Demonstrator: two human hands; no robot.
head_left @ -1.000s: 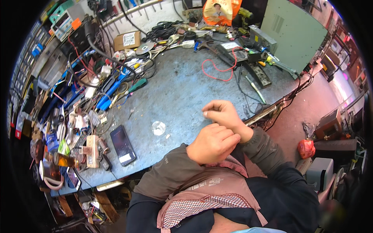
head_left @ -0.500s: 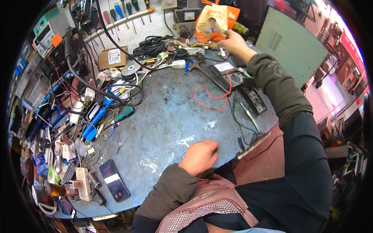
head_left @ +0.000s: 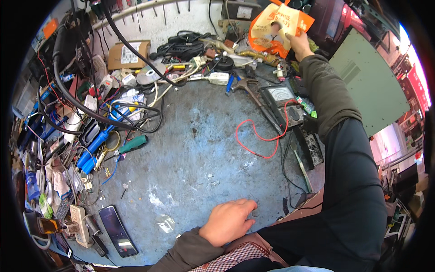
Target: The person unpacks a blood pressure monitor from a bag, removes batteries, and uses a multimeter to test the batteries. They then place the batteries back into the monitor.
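Workbench (head_left: 195,154): the near left corner was taken up by a power strip (head_left: 79,226), with a smartphone (head_left: 117,229) noted to its right. Farther back on that side, a screwdriver (head_left: 133,144) was seen; at the far left, a cardboard box (head_left: 129,55) was flanked on its right by coiled cable (head_left: 181,47). On the right half, a multimeter (head_left: 283,102) was bordered on its left by an adjustable wrench (head_left: 263,108). Behind both, a bag (head_left: 276,27) was touched at its right side by the right hand (head_left: 300,46). The left hand (head_left: 230,221) was observed at the near edge, right of the smartphone.
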